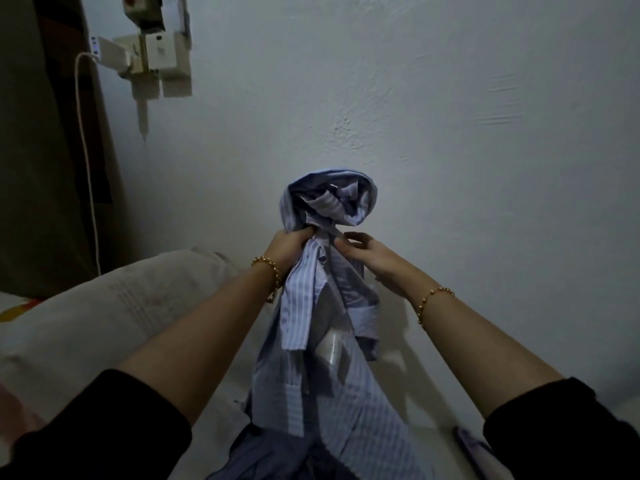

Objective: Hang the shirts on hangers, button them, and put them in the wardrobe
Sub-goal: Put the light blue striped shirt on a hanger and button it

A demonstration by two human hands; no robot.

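Though dim, pale wall (450, 116) fills most of view; pillow (104, 306) on bed (424, 389) low left, plugged charger (110, 51) upper left. Striped blue shirt (311, 323) held up before wall, long axis vertical, bunched end up, tail down on bed. My left hand (292, 245) grips it below the bunch; right hand (369, 259) fingers curled, pinching fabric edge just beside.

Dim room: pale textured wall (450, 116), wall socket (157, 57), pale pillow (104, 313) below.
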